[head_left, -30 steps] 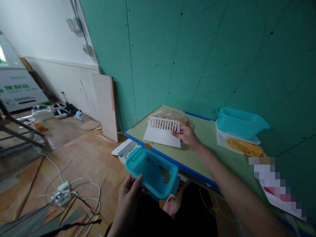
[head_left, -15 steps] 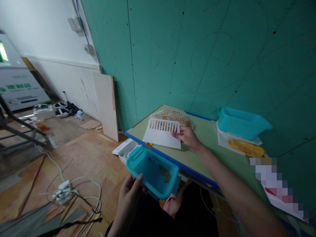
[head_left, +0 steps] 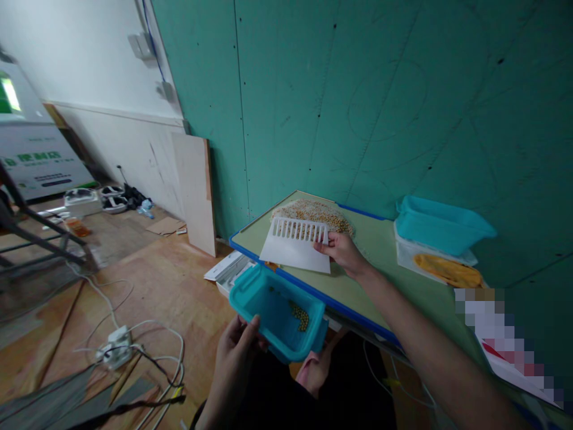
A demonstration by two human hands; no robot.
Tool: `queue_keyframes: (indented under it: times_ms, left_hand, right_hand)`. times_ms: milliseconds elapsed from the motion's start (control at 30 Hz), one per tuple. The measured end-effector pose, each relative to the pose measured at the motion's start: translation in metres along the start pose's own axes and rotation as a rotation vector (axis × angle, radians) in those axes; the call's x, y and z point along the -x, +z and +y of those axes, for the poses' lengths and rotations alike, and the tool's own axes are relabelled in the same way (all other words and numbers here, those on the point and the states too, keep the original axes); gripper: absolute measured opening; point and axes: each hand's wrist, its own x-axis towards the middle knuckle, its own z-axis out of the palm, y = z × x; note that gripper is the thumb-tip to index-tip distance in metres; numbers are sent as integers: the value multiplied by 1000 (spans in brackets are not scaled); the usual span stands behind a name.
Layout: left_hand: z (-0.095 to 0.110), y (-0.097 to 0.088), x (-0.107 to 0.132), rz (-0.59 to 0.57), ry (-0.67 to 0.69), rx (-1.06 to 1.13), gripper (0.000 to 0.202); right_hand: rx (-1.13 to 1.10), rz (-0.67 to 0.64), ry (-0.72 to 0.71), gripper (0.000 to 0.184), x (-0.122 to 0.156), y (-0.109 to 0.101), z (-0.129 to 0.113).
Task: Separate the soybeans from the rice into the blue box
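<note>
My left hand grips the near rim of a teal plastic container, held just below the table's edge. A small cluster of yellowish beans lies inside it. Across the tabletop, my right hand pinches the right side of a white slotted scraper, thumb on top. The slotted end of the scraper touches or overlaps a pile of beans mixed with smaller pale grains. Its plain end points toward the container.
On the table at right stand a second teal container and an orange cloth-like item. An open white box sits below the left corner. Cables and a power strip lie on the floor. A green wall rises behind.
The view has shifted very slightly. The scraper's near edge sits a touch lower, while both hands keep their holds and the container stays in place.
</note>
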Motion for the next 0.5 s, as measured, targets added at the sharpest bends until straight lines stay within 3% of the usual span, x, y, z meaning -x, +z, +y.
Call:
queue_keyframes:
  times_ms: [267, 500]
  left_hand:
    - [-8, -3, 0, -3, 26, 39, 25]
    - [-13, 2, 1, -14, -1, 73, 23]
  right_hand:
    - [-29, -21, 59, 45, 7, 1, -3]
    - [-44, 122, 54, 47, -1, -28, -8]
